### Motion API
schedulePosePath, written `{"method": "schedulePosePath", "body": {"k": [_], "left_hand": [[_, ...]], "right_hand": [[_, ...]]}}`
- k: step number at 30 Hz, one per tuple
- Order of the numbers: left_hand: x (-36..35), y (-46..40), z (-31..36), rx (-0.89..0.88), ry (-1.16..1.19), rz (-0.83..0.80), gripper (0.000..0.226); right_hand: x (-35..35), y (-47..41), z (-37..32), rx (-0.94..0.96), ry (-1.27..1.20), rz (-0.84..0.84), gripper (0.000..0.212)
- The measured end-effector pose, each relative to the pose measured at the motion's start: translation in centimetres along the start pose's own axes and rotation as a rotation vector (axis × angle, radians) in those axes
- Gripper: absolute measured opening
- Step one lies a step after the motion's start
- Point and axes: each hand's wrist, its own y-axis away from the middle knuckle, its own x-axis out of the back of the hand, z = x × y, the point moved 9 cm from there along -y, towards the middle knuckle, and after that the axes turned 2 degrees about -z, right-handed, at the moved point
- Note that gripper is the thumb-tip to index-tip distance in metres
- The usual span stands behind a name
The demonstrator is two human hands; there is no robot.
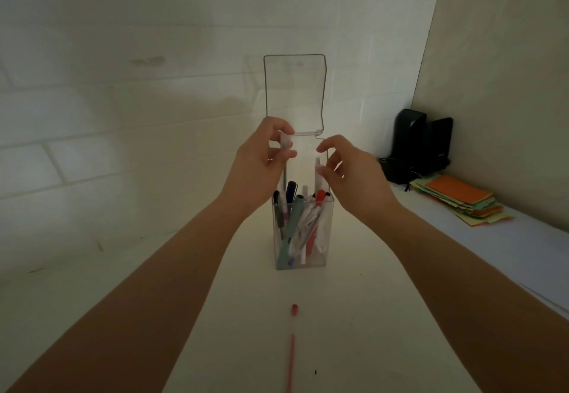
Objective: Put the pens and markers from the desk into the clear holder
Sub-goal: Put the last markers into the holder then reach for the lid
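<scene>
One red pen [292, 346] remains on the tabletop [354, 315]. Clear holder [303, 232] mostly filled. Left hand [261, 158] and right hand [348, 171] each pinch a pen above it.

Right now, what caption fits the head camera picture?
Both hands, left and right, lower pens into the clear holder; one red pen waits on the desk.

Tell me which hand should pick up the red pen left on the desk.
Probably the right hand. The red pen lies on the desk near the body. The left hand pinches a pen over the clear holder; the right only touches a white pen standing inside.
</scene>
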Motion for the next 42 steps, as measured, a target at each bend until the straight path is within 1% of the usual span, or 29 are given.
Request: {"method": "schedulePosePath", "body": {"k": [3,4,5,6,8,9,10,11,12,14,15,17,18,19,20,24,25,27,28,30,32,35,37,38,39,42], "left_hand": [[1.1,0.3,-0.5,0.023,0.028,0.111,0.02],[1.5,0.4,-0.5,0.015,-0.004,0.142,0.016],[1.6,0.5,-0.4,-0.006,-0.099,0.139,0.009],[1.4,0.5,-0.2,-0.039,-0.254,0.104,0.004],[-0.1,0.9,-0.1,-0.123,-0.609,-0.003,0.011],[-0.9,1.2,0.0,-0.189,-0.726,-0.044,0.013],[-1.6,1.5,0.0,-0.256,-0.79,-0.079,0.014],[-2.0,1.9,0.1,-0.302,-0.803,-0.102,0.015],[-2.0,2.0,-0.2,-0.301,-0.748,-0.11,0.015],[-0.8,2.4,-0.6,-0.218,-0.517,-0.046,0.017],[0.1,2.7,-0.9,-0.178,-0.413,0.017,0.017],[1.4,3.8,-1.5,-0.095,-0.297,0.119,0.018],[1.7,4.6,-2.0,-0.054,-0.267,0.144,0.019],[1.8,5.4,-2.4,-0.021,-0.247,0.159,0.02],[1.8,6.4,-2.9,0.003,-0.23,0.17,0.02],[0.6,10.5,-5.8,0.138,-0.112,0.184,0.026],[0.1,11.3,-6.6,0.173,-0.089,0.179,0.029],[-0.8,12.2,-7.5,0.21,-0.048,0.163,0.036],[-1.1,12.3,-7.6,0.21,-0.018,0.154,0.041],[-1.5,12.0,-7.2,0.184,0.041,0.138,0.051],[-1.6,11.0,-6.3,0.145,0.056,0.118,0.052],[-1.1,9.2,-4.9,0.091,0.049,0.118,0.038],[-0.7,7.8,-4.3,0.101,0.082,0.133,0.033],[-0.6,7.1,-4.2,0.121,0.092,0.132,0.031],[-0.5,6.5,-4.2,0.143,0.092,0.127,0.03],[-0.6,5.1,-4.6,0.204,0.099,0.091,0.034]], "right_hand": [[-0.7,0.2,0.3,0.009,0.077,-0.021,0.022],[-0.8,0.4,0.3,0.018,0.085,-0.013,0.023],[-0.7,0.7,0.2,0.029,0.09,0.007,0.023],[-0.5,1.1,0.1,0.038,0.092,0.029,0.023],[-0.1,2.0,-0.7,0.054,0.083,0.055,0.022],[0.0,2.6,-1.3,0.062,0.074,0.05,0.021],[-0.2,3.3,-1.9,0.069,0.067,0.029,0.019],[-0.5,4.2,-2.5,0.072,0.052,-0.012,0.017],[-1.3,5.3,-3.0,0.064,0.038,-0.088,0.014],[-4.3,8.2,-3.4,0.044,0.081,-0.346,0.013],[-6.2,10.0,-3.3,0.024,0.135,-0.496,0.018],[-9.4,13.2,-2.0,-0.08,0.236,-0.747,0.037],[-10.6,14.3,-1.2,-0.136,0.261,-0.821,0.046],[-11.5,14.9,-0.6,-0.176,0.276,-0.854,0.051],[-12.1,15.2,-0.2,-0.194,0.292,-0.857,0.052],[-13.1,14.8,0.2,-0.191,0.318,-0.843,0.046],[-12.9,14.5,0.2,-0.211,0.271,-0.835,0.043],[-11.4,12.8,-0.4,-0.221,0.137,-0.749,0.035],[-10.0,11.4,-0.8,-0.2,0.073,-0.676,0.03],[-6.1,8.3,-1.7,-0.165,-0.086,-0.475,0.023],[-1.3,5.4,-2.6,-0.119,-0.211,-0.248,0.021],[5.3,2.1,-4.2,-0.002,-0.321,0.093,0.022],[7.8,1.0,-4.9,0.069,-0.318,0.277,0.022],[8.0,0.5,-5.2,0.094,-0.283,0.315,0.022],[7.6,0.1,-5.5,0.11,-0.23,0.312,0.023],[4.1,-0.6,-5.6,0.139,-0.028,0.149,0.028]]}}
